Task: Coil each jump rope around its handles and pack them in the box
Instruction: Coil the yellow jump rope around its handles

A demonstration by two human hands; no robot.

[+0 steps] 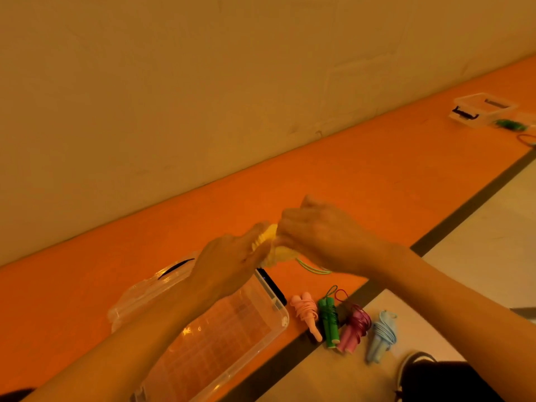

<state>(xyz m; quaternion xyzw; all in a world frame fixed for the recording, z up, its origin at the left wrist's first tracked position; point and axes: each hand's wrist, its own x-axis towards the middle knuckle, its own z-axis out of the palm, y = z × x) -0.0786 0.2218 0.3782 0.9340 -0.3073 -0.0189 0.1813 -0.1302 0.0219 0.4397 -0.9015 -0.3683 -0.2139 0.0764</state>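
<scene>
I see yellow jump rope (275,250) mid-air over far corner of clear box (279,314), cord bunched round handles, thin loop dangling. Fingers of left hand (229,264) and right hand (322,233) curl round bundle.

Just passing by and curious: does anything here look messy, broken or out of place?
Nothing broken or spilled. Only the coiled green rope and magenta rope have loops poking loose at their tops.

Yellow rope (280,252) in left hand (229,265), right hand (319,236)
</scene>
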